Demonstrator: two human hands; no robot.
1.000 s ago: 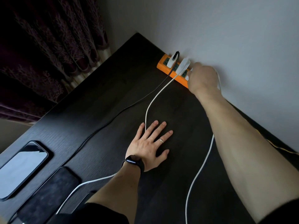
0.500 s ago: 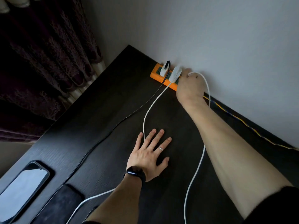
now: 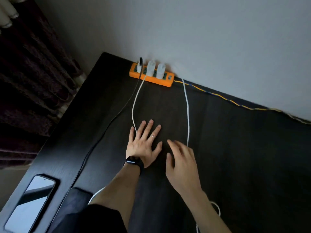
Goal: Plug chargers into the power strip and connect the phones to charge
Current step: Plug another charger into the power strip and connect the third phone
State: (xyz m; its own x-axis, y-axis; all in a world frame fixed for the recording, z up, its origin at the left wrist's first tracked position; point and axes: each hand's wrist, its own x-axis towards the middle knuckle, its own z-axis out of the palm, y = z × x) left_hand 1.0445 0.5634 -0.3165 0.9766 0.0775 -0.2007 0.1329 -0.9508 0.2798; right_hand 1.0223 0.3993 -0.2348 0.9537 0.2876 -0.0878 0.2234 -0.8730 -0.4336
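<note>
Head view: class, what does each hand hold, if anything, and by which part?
Nothing is held. The left hand lies flat on the table, fingers spread; the right hand is open beside it, gripping nothing.

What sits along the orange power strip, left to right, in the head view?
On the orange power strip: small white charger with black cable, tall white charger with white cable, second tall white charger, yellow-and-blue cord at its right end.

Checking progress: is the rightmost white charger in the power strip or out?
In. The charger stands upright, seated in the orange power strip, with no hand touching it.
</note>
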